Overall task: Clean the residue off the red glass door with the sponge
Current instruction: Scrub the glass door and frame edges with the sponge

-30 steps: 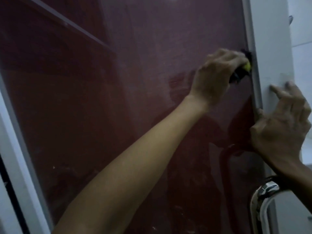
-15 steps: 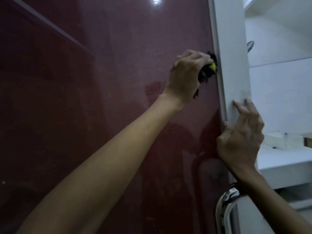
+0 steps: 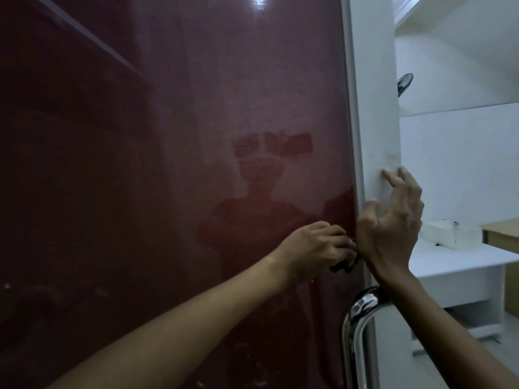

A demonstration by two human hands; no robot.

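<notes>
At the door's right edge: left hand (image 3: 314,248) clenched round the dark sponge (image 3: 344,266), pressed to the red glass door (image 3: 168,164).
Right hand (image 3: 393,220): fingers relaxed, bracing white frame (image 3: 373,108).
Progress: hazy film across most glass; much wiping left.

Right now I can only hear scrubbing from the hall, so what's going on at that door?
A person is cleaning the dark red glass door. Their left hand has a grip on a dark sponge, pressing it to the glass beside the door's white frame edge, just above the chrome door handle. Their right hand holds that frame edge, fingers on the white surface. Hazy film shows across much of the glass.
</notes>
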